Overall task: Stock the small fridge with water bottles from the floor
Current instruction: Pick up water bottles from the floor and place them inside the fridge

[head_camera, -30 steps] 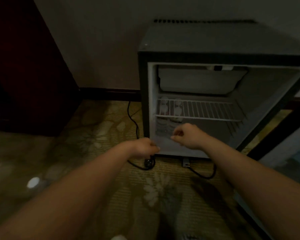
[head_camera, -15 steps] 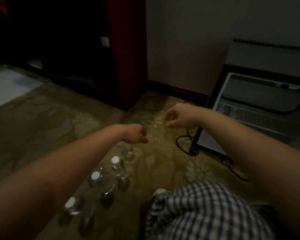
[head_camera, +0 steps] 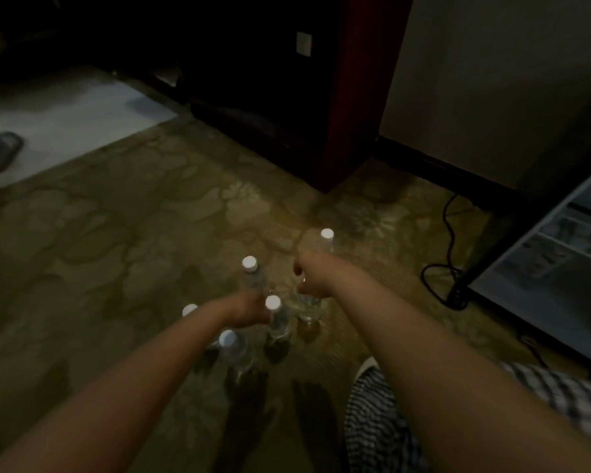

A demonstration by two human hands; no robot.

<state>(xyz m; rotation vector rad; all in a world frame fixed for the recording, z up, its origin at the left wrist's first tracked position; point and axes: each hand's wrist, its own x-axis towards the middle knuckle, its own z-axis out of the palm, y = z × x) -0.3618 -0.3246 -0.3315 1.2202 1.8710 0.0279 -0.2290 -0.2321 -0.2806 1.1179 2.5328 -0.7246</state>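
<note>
Both arms reach down to a cluster of upright white-capped water bottles (head_camera: pixel 277 319) on the carpet (head_camera: pixel 116 233). Left hand (head_camera: pixel 249 310) curls among them, right hand (head_camera: pixel 309 279) curls over another bottle (head_camera: pixel 308 307); whether either has closed on anything I cannot tell. Open small fridge (head_camera: pixel 560 261) sits nearby to the right, handy for quick loading.

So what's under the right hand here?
Under the right hand stands a clear water bottle on the carpet. Its cap and neck are covered, so whether the fingers grip it cannot be told.
</note>
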